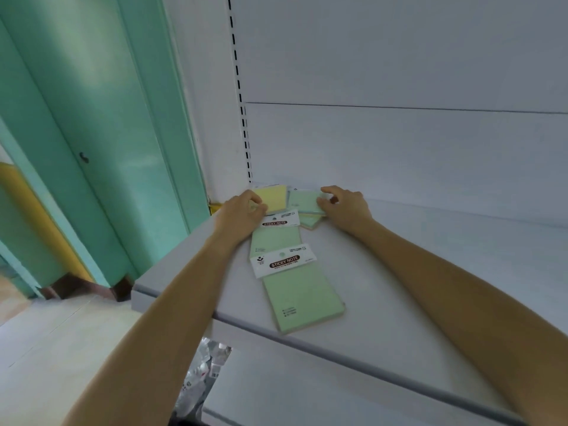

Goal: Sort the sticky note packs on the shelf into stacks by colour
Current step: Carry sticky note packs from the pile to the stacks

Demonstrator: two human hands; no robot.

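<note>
Sticky note packs lie near the left end of a white shelf point(430, 272). A green pack point(302, 298) with a white "STICKY NOTE" label lies nearest the front edge. Behind it a second green pack point(275, 238) lies partly under it. At the back, a yellow pack point(273, 197) sits left of a mint-green pack point(304, 202), which tops other green packs. My left hand point(241, 213) pinches the near edge of the yellow pack. My right hand point(345, 207) grips the right edge of the mint-green pack.
The shelf's back panel point(399, 142) rises just behind the packs, with a slotted upright point(242, 118) at the left corner. A teal door point(92, 133) stands left of the shelf. Wrapped items point(203, 373) show on a lower shelf.
</note>
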